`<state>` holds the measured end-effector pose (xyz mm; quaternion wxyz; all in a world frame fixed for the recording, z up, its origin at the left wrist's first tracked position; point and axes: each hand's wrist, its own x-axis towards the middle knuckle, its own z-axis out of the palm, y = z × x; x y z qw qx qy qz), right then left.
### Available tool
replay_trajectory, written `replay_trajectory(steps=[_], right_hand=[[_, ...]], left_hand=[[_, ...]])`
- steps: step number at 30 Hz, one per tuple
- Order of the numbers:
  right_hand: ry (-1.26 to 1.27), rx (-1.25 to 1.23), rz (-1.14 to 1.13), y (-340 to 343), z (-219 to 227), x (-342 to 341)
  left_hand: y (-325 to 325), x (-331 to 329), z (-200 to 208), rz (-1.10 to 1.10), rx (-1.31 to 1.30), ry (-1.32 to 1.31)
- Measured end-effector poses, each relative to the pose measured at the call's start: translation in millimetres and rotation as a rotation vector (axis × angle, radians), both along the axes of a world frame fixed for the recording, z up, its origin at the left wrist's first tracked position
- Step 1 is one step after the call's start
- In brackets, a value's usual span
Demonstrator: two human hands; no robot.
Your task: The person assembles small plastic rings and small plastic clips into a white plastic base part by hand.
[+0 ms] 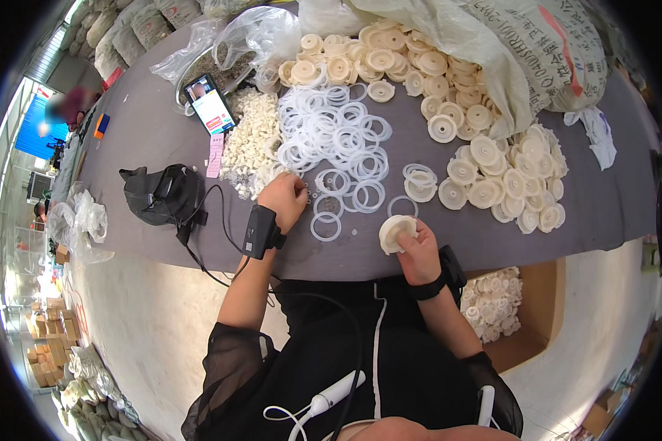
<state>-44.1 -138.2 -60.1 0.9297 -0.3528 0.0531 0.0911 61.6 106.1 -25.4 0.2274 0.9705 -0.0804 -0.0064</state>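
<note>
My right hand (421,259) grips a cream plastic disc (390,229) just above the table's near edge, thumb over its face. A translucent ring (403,208) shows right behind the disc. My left hand (283,200) is closed, its fingertips pressed together at the table next to some tiny clear pieces (310,192); whether anything is pinched there is hidden. Just beyond it lies a heap of small cream plastic parts (251,136). Many loose translucent rings (327,125) are spread to its right. Another disc (421,189) with rings on it sits past my right hand.
Piles of cream discs (485,173) lie at the right, some spilling from a woven sack (522,51). A phone (210,104), a pink slip (215,154) and a black bag (162,192) with a cable occupy the left. Below the table, a box (552,309) holds white parts.
</note>
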Motion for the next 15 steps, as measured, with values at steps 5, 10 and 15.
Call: replay_trajectory(steps=[5, 10, 15], right_hand=[[-0.363, -0.523, -0.084, 3.2, 17.8, -0.4], [-0.994, -0.929, -0.210, 2.9, 45.0, 14.4], [-0.998, -0.914, -0.179, 0.8, 48.3, 10.0]], left_hand=[[-20.7, -21.5, 28.5, -0.066, -0.678, 0.212], [-41.8, -47.7, 63.5, -0.458, -0.800, 0.342], [-43.0, -50.0, 63.1, -0.557, -0.863, 0.463]])
